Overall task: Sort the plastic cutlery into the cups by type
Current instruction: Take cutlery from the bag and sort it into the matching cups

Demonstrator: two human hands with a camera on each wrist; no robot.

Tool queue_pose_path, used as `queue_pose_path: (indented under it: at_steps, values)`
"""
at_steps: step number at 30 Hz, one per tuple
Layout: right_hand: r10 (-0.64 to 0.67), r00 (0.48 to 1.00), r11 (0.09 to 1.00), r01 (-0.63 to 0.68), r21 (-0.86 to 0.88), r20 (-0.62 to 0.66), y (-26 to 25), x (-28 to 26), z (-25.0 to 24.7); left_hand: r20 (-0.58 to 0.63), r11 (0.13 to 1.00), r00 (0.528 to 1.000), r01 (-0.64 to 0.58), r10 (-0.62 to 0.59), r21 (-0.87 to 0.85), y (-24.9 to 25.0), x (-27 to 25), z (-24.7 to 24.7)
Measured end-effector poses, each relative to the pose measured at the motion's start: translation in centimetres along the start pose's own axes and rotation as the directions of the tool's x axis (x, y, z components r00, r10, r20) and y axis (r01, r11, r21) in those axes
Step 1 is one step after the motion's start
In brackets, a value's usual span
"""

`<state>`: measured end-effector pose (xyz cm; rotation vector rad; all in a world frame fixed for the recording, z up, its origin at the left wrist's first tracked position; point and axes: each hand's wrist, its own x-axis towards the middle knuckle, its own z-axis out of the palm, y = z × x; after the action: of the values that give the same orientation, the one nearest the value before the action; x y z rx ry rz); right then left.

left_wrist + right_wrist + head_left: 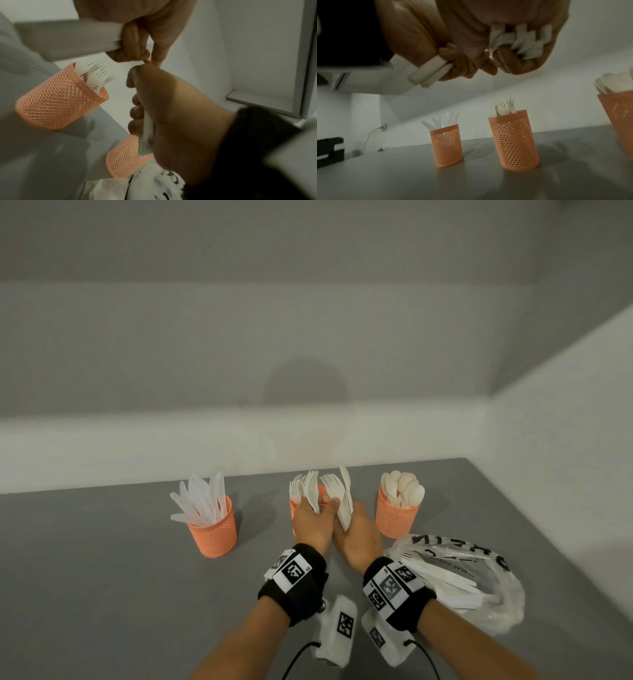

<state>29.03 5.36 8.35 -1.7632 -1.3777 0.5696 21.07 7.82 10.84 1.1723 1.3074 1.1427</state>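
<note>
Three orange mesh cups stand in a row: the knife cup (213,531) on the left, the fork cup (293,507) in the middle, the spoon cup (396,517) on the right. My left hand (317,513) grips a few white forks (311,491) by their handles, just in front of the fork cup and hiding most of it. Touching it, my right hand (346,520) grips a bundle of forks and a knife (343,498). The right wrist view shows both fists on handles (524,40) above the fork cup (513,142). The knife cup (447,144) is behind.
A crumpled white plastic bag (479,583) with more white cutlery lies on the grey table (102,577) at my right wrist. White walls close off the back and the right side. The spoon cup (621,115) stands close to my right hand.
</note>
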Motion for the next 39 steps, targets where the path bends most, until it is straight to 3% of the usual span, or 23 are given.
queue_pose_path:
  at_steps: [3,6,11,16,26,29,34,39]
  values:
    - [-0.030,0.996,0.983,0.015,0.184,0.079,0.2,0.2,-0.2,0.044,1.000,0.999,-0.014,0.014,-0.022,0.0,0.3,-0.1]
    - [-0.030,0.996,0.935,-0.002,0.355,0.086,0.3,0.1,-0.6,0.126,0.991,0.991,0.066,-0.051,-0.114,0.1,0.3,-0.3]
    - [-0.011,1.000,0.945,0.006,0.327,0.013,1.2,0.3,0.5,0.188,0.949,0.956,0.260,-0.226,-0.180,0.1,0.6,-0.3]
    - [-0.068,0.997,0.965,0.056,0.256,0.035,1.0,0.1,0.3,0.170,0.971,0.980,0.133,-0.100,-0.198,-0.2,0.7,-0.1]
    - [-0.033,0.997,0.885,-0.001,0.466,0.065,0.9,0.2,0.0,-0.077,0.971,0.991,0.087,-0.106,-0.224,0.0,3.0,-2.5]
    - [-0.030,0.998,0.882,0.002,0.472,0.052,0.6,0.4,0.2,-0.017,0.968,0.996,0.081,-0.088,-0.237,-0.1,3.0,-3.3]
    - [-0.006,0.998,0.874,-0.028,0.484,0.068,0.3,0.9,1.0,0.208,0.990,0.978,0.020,0.011,-0.143,-0.1,0.9,-3.1]
    - [-0.034,0.998,0.917,0.010,0.398,0.054,-0.1,0.6,1.5,0.196,0.983,0.980,0.001,0.037,-0.186,-0.3,0.5,-2.4]
